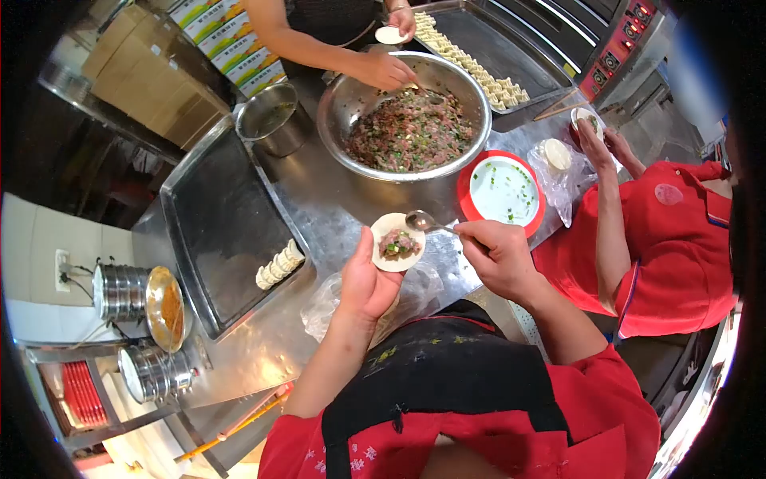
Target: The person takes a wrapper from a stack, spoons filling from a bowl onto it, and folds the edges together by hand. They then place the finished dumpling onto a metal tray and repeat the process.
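Observation:
On the palm and fingers of my left hand (369,281) lies a round dumpling wrapper (384,223), with a lump of meat filling (398,245) on it. My right hand (499,255) grips a metal spoon (423,221), whose bowl is at the wrapper's upper right edge, beside the filling. Beyond both hands stands a large steel bowl (335,144) of minced meat with green bits. A red-rimmed white plate (499,191) with scattered green bits is just past my right hand. Below my left hand, a clear plastic bag (323,303) rests on the steel table.
To the left, a black tray (223,215) holds a short row of folded dumplings (280,264). Another tray (511,40) with dumpling rows is at the back. A co-worker's hand (387,70) reaches into the bowl; another person (654,239) works at right. A steel pot (275,120) stands behind.

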### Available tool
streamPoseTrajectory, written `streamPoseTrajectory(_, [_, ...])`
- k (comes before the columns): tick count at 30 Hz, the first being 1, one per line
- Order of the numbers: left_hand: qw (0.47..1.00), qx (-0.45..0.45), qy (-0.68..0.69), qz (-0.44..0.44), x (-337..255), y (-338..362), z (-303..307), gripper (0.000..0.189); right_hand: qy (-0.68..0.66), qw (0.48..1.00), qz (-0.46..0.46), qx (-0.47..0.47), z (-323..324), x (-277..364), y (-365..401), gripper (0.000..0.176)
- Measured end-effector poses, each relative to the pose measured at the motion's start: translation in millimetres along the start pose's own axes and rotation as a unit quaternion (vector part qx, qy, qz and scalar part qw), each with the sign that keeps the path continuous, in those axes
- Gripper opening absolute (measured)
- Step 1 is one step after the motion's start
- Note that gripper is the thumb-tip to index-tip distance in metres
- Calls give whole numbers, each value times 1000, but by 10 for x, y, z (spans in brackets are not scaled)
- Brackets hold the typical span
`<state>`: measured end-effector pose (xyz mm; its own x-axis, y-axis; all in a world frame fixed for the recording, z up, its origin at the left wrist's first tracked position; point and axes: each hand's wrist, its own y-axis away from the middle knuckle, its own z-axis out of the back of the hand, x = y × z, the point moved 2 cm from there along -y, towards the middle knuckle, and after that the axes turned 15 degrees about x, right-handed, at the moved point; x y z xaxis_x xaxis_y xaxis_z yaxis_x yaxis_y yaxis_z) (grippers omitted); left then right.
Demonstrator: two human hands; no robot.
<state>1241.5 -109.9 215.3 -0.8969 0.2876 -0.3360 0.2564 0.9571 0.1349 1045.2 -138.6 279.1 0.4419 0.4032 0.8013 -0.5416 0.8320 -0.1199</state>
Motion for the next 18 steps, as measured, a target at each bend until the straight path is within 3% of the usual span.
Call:
streamPoseTrajectory(3, [999,-3,-23,22,-43,53,32,53,49,998,25,-20,-1,105,-102,15])
streamPoseTrajectory(5, [999,-1,-25,39,-67,108,24,56,-41,998,-24,28,-37,190,-151,13])
streamPoseTrajectory(6, [998,-2,-13,56,-90,141,-25,63,-27,999,26,39,-95,169,-180,13])
streamPoseTrajectory(11, [996,29,-8,90,-217,276,46,83,10,998,3,64,-86,224,-297,15])
streamPoseTrajectory(13, [994,25,-4,109,-261,314,5,92,-65,990,-12,123,-133,316,-345,16])
streamPoseTrajectory(14, [994,23,-1,110,-270,331,7,92,-80,986,22,144,-196,333,-363,16])
streamPoseTrajectory(18, [991,21,2,135,-284,381,73,100,-34,980,0,196,-193,248,-474,15])
